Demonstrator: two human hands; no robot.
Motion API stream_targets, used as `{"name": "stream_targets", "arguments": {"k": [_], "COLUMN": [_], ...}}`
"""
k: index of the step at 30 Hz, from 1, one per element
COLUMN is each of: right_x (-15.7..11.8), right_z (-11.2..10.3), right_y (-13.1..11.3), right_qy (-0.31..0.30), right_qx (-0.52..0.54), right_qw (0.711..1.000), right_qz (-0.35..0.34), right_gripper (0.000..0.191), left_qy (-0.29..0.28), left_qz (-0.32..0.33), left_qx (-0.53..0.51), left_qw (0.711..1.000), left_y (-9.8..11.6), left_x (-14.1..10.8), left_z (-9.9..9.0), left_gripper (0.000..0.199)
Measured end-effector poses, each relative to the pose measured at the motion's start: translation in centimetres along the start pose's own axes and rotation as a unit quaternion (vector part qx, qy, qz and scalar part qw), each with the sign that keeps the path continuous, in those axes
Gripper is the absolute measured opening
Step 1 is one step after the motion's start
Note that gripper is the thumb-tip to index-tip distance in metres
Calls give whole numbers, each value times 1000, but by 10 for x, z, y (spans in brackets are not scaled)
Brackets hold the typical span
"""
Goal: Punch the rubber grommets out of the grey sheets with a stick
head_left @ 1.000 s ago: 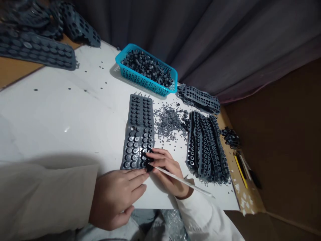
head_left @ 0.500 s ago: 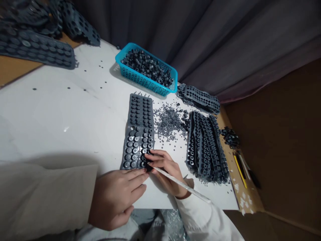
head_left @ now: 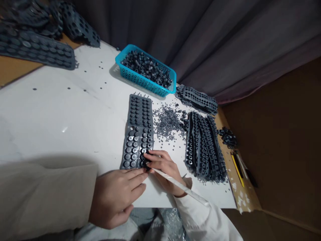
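Observation:
A dark grey rubber sheet (head_left: 138, 127) with rows of round raised parts lies lengthwise on the white table. My left hand (head_left: 120, 194) is at its near edge, palm down, fingers stretched out and their tips by the lower right corner. At that same corner my right hand (head_left: 167, 170) is closed on a thin white stick (head_left: 180, 186), which slants down over the wrist. The right fingertips touch the sheet's near right end; what lies under them is hidden.
A blue basket (head_left: 147, 78) full of small dark parts stands at the back. Tiny grey discs (head_left: 168, 122) are scattered right of the sheet. Stacked dark sheets (head_left: 206, 147) lie further right, near a yellow cutter (head_left: 237, 169). More sheets (head_left: 37, 50) are at the far left.
The view has shifted very slightly. Both hands remain at the sheet's near edge, with almost no visible movement.

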State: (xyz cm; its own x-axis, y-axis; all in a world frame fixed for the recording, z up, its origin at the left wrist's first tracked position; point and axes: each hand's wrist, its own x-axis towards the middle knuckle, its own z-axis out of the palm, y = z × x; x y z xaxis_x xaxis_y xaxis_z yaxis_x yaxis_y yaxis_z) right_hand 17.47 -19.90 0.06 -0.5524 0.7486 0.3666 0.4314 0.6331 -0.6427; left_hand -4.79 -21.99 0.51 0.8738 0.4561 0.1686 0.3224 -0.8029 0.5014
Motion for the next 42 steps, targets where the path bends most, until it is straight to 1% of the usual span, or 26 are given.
{"name": "stream_targets", "arguments": {"k": [4,7,9,12,14,15,17,18,19,20,22,24,25,28,35,39,42], "right_x": [-1,-5,-8,-7,-3,0,8,12,15,18,23,26,26,24,19,19,18], "right_z": [-1,2,4,2,-4,-8,-17,-21,-23,-24,-22,-17,-14,-7,-8,-7,-6], "right_y": [1,1,4,8,8,7,3,1,-2,-5,-9,-10,-9,-5,1,3,5], "right_qy": [-34,-32,8,116,186,211,244,250,242,221,161,104,87,63,27,13,-10], "right_qx": [-125,-174,-183,-177,-167,-161,-141,-123,-99,-70,-11,37,53,72,36,-30,-89], "right_qw": [989,980,980,977,967,962,953,951,954,960,974,983,986,991,998,999,994], "right_qz": [-65,-87,-73,-13,40,67,114,132,146,157,162,144,128,90,35,-23,-68], "right_gripper": [18,24,29,32,26,22,15,12,11,10,8,8,8,11,14,20,18], "left_qy": [-6,-17,-26,-25,-18,-15,-10,-9,-9,-10,-17,-26,-31,-35,8,40,51], "left_qz": [-10,-23,-20,-10,-3,1,10,14,17,18,14,13,13,13,-5,-7,-9], "left_qx": [5,-2,-7,-12,-13,-12,-10,-7,-4,1,11,19,21,27,24,19,22], "left_qw": [1000,1000,999,1000,1000,1000,1000,1000,1000,1000,1000,999,999,999,1000,999,998], "left_y": [2,3,3,1,0,-1,-2,-3,-3,-3,-3,-2,-2,-2,1,1,2], "left_x": [1,1,1,0,-1,-2,-2,-2,-2,-2,-1,0,0,0,-3,-4,-4], "left_z": [-3,-5,-5,-4,-2,-2,0,0,0,1,1,1,0,-1,3,6,6], "left_gripper": [44,46,48,49,47,47,45,44,44,43,43,43,44,44,48,47,45]}}
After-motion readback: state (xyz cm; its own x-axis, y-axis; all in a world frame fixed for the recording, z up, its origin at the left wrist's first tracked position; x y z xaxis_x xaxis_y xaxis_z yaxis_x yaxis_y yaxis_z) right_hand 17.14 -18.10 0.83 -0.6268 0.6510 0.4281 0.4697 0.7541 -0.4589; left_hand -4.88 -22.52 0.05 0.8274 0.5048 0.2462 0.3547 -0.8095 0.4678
